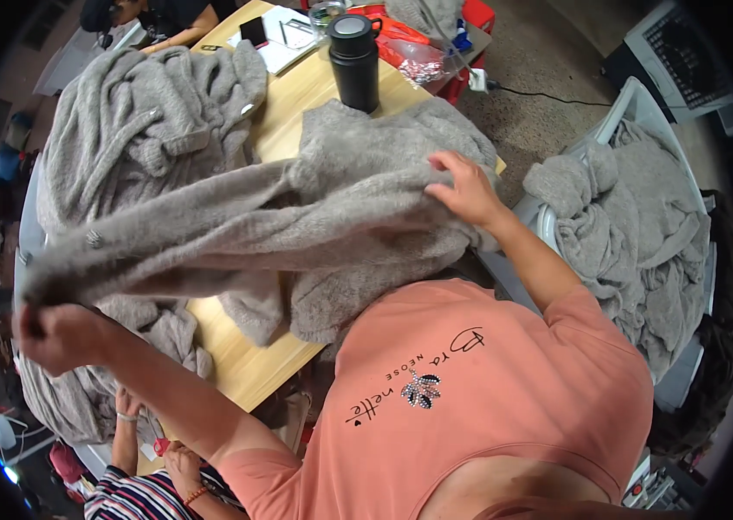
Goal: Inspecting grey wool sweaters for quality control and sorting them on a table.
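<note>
The left grip (68,338) looks closed on the far end of a fuzzy grey knitted garment (366,195), drawn out across the pale wooden bench (254,368). Past that grip sits a soft grey knit heap (141,130). Lifting smoothly should keep the cloth untwisted, and clear of the black cylindrical bottle (354,74) beyond the right grip (468,192). That grip touches the garment; whether it pinches, I cannot tell. Rightward, a whitish plastic tub (628,102) holds more knits (644,217).
</note>
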Motion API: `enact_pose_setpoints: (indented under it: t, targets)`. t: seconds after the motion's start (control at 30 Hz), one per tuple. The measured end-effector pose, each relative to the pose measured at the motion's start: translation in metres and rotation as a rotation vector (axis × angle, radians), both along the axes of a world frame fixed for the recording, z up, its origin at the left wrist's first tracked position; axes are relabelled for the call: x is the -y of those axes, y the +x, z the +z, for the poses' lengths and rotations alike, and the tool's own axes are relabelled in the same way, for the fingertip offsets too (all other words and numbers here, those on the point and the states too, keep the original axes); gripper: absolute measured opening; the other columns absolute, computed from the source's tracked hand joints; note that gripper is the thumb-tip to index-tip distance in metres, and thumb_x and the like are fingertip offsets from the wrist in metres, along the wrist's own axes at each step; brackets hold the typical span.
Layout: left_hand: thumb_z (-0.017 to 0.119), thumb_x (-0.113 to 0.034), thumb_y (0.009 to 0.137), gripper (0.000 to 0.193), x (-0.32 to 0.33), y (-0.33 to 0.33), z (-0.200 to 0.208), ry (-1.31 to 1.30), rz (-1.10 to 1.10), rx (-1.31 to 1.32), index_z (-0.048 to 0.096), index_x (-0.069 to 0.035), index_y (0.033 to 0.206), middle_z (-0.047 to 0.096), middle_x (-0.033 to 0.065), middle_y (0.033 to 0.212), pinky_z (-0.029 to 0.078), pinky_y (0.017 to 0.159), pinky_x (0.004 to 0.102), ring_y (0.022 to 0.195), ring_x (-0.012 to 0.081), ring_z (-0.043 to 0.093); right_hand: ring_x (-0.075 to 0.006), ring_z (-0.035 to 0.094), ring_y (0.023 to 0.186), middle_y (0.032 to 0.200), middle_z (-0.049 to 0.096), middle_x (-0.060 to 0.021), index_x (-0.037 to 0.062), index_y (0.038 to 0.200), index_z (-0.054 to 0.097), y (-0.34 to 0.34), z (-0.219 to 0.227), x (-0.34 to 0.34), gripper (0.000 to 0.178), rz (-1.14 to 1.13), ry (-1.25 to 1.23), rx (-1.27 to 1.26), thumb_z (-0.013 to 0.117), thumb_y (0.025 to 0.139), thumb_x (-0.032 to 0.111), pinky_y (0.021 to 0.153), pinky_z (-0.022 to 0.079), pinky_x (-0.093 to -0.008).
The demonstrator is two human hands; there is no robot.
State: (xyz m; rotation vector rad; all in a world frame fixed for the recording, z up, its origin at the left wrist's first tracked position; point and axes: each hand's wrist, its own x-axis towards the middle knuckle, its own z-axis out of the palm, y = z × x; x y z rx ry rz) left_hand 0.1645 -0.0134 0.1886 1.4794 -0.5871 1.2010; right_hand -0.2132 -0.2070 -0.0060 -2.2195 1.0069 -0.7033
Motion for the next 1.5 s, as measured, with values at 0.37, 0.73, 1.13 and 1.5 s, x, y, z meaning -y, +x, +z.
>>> enact_pose_setpoints:
  t: [0.37, 0.73, 1.13, 1.5]
  targets:
    - [0.057, 0.004, 0.069, 0.018, 0.051, -0.09, -0.091, 0.954, -0.293, -0.088, 0.056, -0.004, 0.085, 0.058, 0.0126, 0.09, 0.042, 0.077, 0.037, 0.088, 0.0308, 0.054, -0.0322, 0.058, 0.083, 0.092, 0.061, -0.0148, 0.0035, 0.108, 0.053, 0.082, -0.021, 0.014, 0.037, 0.133, 0.107, -0.583, 0.063, 0.073, 0.009, 0.072, 0.046, -0.0377]
    - [0.05, -0.012, 0.088, 0.021, 0.013, -0.183, -0.181, 0.03, -1.63, -1.627, 0.053, 0.0, 0.104, 0.061, 0.0065, 0.091, 0.048, 0.065, 0.0234, 0.073, 0.012, 0.059, -0.0226, 0.057, 0.063, 0.071, 0.06, -0.0121, 0.0015, 0.079, 0.058, 0.084, 0.046, -0.094, 0.008, 1.469, 0.603, -0.049, 0.056, 0.079, 0.01, 0.06, 0.044, -0.0314]
    - [0.062, -0.013, 0.071, 0.026, -0.087, -0.149, -0.017, 0.622, -2.0, -0.471, 0.052, 0.0, 0.051, 0.048, 0.0082, 0.043, 0.032, 0.032, 0.028, 0.032, 0.0178, 0.043, -0.028, 0.047, 0.109, 0.114, 0.049, -0.0173, 0.0054, 0.122, 0.044, 0.154, -0.004, -0.023, 0.063, 0.519, -0.118, 0.13, 0.071, 0.066, 0.014, 0.089, 0.039, -0.0381]
    - [0.052, -0.023, 0.085, 0.023, -0.209, -0.058, 0.05, 0.764, 0.194, 0.271, 0.05, -0.001, 0.091, 0.052, 0.01, 0.09, 0.043, 0.066, 0.0314, 0.078, 0.0201, 0.051, -0.0195, 0.058, 0.073, 0.074, 0.063, -0.0104, 0.0001, 0.082, 0.063, 0.215, -0.051, -0.035, 0.033, 0.269, 0.389, 0.474, 0.037, 0.064, -0.009, 0.073, 0.047, -0.0292]
